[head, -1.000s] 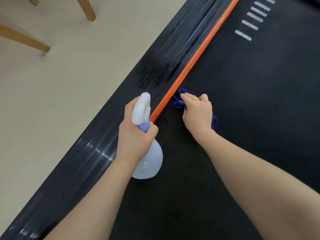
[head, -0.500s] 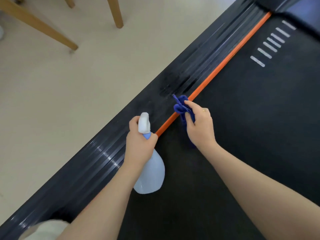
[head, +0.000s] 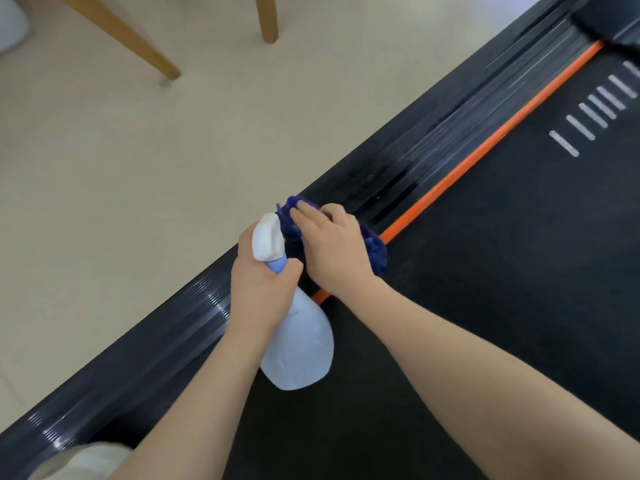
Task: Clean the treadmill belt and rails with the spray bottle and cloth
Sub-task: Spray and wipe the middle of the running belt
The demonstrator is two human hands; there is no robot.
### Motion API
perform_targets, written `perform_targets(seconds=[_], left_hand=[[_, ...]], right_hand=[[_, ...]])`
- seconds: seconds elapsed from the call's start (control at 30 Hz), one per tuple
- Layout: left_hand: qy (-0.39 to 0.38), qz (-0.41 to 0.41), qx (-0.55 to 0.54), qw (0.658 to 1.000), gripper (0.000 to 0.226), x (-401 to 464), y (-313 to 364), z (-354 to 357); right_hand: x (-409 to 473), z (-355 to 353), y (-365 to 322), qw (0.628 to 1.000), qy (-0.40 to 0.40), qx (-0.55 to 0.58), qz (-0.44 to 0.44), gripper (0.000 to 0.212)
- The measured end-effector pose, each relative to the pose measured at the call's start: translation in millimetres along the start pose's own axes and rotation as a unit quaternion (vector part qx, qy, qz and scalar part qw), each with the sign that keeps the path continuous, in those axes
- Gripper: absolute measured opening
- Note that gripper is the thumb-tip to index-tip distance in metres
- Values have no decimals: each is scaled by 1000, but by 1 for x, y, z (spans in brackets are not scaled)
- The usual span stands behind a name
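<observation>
On the treadmill's left rail (head: 408, 174), the right hand (head: 332, 247) presses a blue cloth (head: 375, 249) flat against the ribs, fingers fairly straight. The left hand (head: 261, 289) grasps the spray bottle (head: 298, 344) by its neck, just beside the orange strip (head: 485, 147). Wet streaks ahead suggest wiping is only partly done; the belt (head: 502, 289) likely remains.

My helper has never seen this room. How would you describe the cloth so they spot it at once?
Find the black treadmill's side rail, edged by an orange strip beside the belt. On that rail, the right hand presses a dark blue fuzzy cloth. It is the only blue fabric; the neighbouring spray bottle is pale plastic.
</observation>
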State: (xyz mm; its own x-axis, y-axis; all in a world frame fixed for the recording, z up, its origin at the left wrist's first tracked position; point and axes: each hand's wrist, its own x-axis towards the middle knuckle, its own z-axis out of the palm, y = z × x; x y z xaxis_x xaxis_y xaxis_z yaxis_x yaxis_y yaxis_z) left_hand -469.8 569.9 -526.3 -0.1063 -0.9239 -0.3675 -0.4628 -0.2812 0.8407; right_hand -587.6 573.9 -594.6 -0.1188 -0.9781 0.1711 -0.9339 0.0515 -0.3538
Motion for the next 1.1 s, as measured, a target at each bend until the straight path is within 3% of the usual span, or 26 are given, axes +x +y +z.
perform_targets(seconds=[0.1,0.27,0.43,0.53,0.63,0.7,0.83,0.9,0.97,1.07,1.1], left_hand=[[16,-22,8,1000,56,-19,-13,-13],[64,-38,-17,997,50,-31,-28,-26],[-2,-18,4,1000,50,-29,-21,-16],[-33,0,13,999,50,-28,-19,-11],[-39,4,17,999,52,-27,-18,-10],[-39,6,20,999,52,-26,-16,-9],[-49,13,23,998,54,-28,-13,-8],[-57,27,17,998,55,-27,-11,-7],[-67,45,9,997,56,-27,-11,-5],[-96,67,15,993,59,-30,-10,-1],[-101,75,21,992,61,-30,-10,1]], right_hand=[[-17,8,-33,994,-70,45,-72,48],[3,-3,-4,983,-42,23,-178,51],[29,-31,74,998,28,-55,32,43],[37,-50,107,985,-12,-99,141,45],[39,-50,91,975,-23,-99,195,48],[26,-43,69,984,-30,-68,161,50],[-12,-28,44,999,-6,-29,-28,43],[-6,-34,53,996,-37,-49,-59,41],[9,-45,77,996,-30,-76,18,39],[20,-63,108,971,-23,-110,210,41],[21,-63,106,966,-36,-108,230,43]])
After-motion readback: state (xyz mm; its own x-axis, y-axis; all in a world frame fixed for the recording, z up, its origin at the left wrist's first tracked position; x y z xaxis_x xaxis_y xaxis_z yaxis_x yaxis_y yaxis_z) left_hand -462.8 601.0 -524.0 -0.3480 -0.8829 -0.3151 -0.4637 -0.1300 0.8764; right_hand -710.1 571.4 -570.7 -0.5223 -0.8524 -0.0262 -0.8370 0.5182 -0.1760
